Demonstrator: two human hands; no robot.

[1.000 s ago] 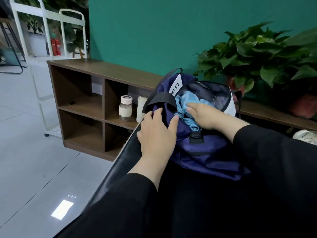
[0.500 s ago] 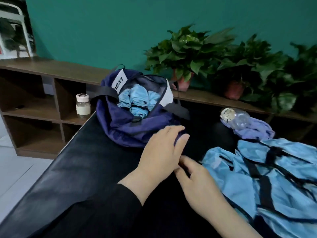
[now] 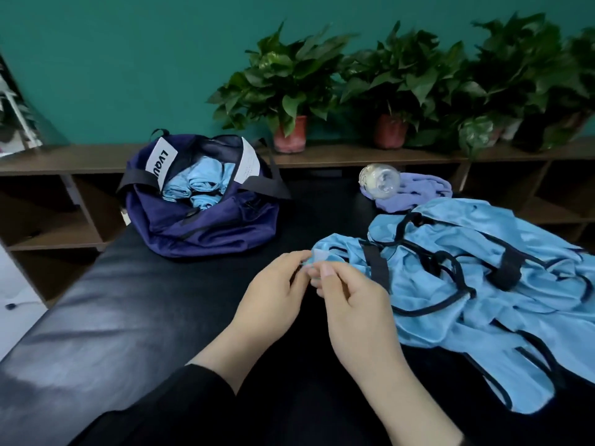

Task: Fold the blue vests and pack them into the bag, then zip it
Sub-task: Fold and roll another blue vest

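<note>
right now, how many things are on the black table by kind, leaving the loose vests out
bag: 1
rolled vests in the bag: about 3, partly hidden
bottle: 1
purple cloth: 1
total: about 6

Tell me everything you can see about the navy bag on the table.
The navy bag is soft, slumped fabric lying on the black padded table at its far left. Its top gapes open, unzipped, with rolled light blue vests packed inside. Black straps drape over both sides, and white labels flank the opening. Neither hand touches it.
</note>
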